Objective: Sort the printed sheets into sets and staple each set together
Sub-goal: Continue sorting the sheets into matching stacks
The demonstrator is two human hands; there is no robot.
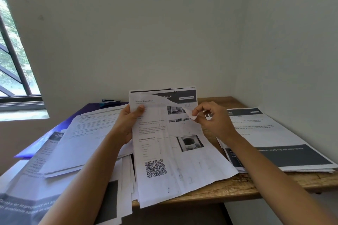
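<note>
So you've got the held set (164,151) up in the middle of the view, with its bottom edge down on the table (228,188). Your left hand (128,124) grips its left edge, thumb over the front and fingers curled behind. Your right hand (214,120) pinches the curled top-right corner of the front sheet (190,113) between thumb and fingertips, peeling it off the dark-header page behind. To me that looks like checking which pages belong together, so you're in the sorting step, not stapling.

My read on progress is somewhere in the middle. At 3 o'clock from the held set there's a squared-up right pile (270,133) lying flat, which looks sorted. I can't tell if it's stapled. At 9 o'clock it's a different story: the left heap (82,139) is fanned out, overlapping and hanging over the near table edge, so there's plenty left to sort.

The stapler (110,101) sits at 11 o'clock, well apart from both hands, on the purple folder (87,107) by the wall. There's a tiny dark mark on the held set's top edge that might be a staple, but it's too small to call.
</note>
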